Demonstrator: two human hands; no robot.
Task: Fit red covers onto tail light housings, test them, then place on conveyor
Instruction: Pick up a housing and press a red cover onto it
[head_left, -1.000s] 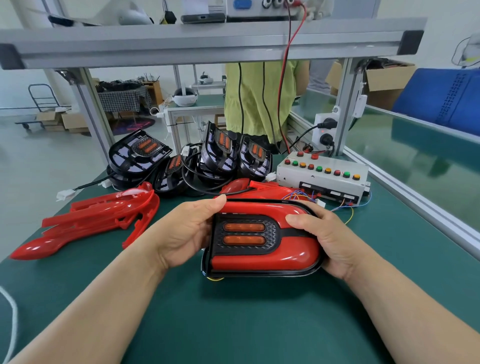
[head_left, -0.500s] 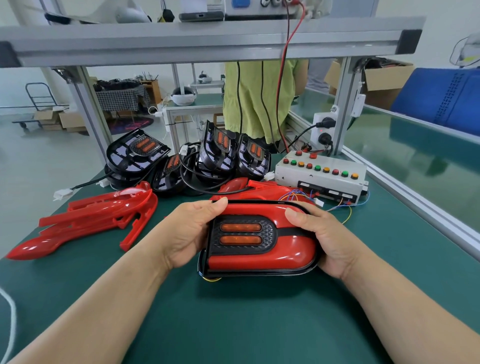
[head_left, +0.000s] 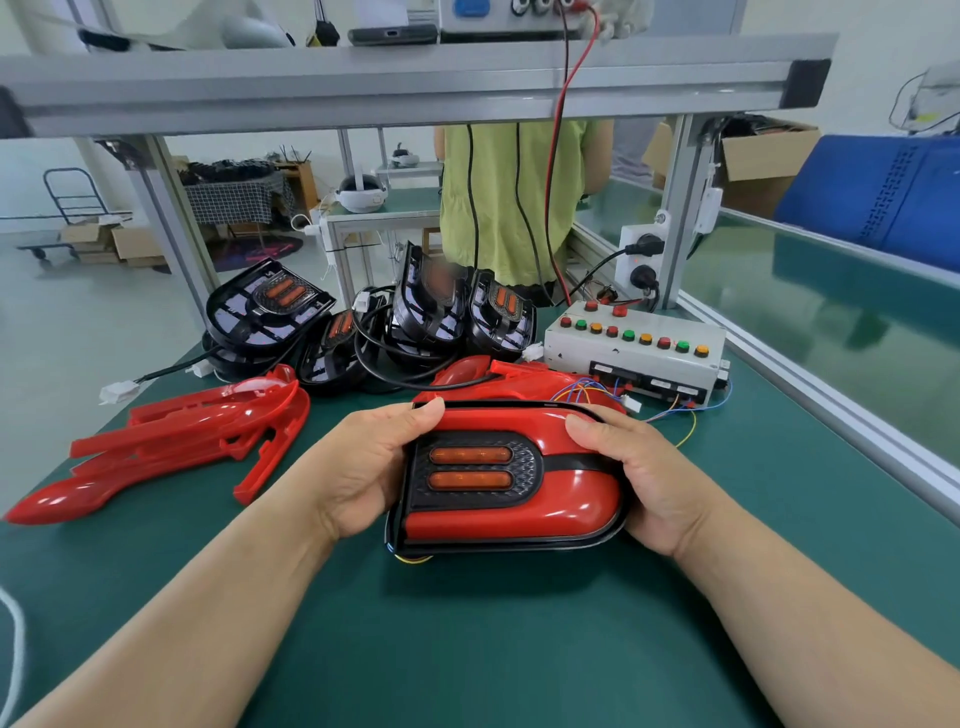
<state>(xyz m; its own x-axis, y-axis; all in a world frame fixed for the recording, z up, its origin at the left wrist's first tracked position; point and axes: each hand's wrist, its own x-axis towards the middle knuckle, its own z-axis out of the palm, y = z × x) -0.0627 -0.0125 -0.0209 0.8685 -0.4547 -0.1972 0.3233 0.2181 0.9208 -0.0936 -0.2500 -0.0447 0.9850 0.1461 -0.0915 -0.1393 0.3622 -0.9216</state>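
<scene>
Tail light (head_left: 511, 486) gripped between both hands' fingers (head_left: 597, 431).

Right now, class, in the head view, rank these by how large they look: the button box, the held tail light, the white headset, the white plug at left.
1. held tail light
2. button box
3. white headset, far back, so shrunk by distance
4. white plug, only slightly smaller-looking than the headset; nearly alike

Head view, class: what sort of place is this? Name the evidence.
Probably a factory assembly bench: a pile of black housings, loose red covers, and a push-button test box on a green mat.
</scene>
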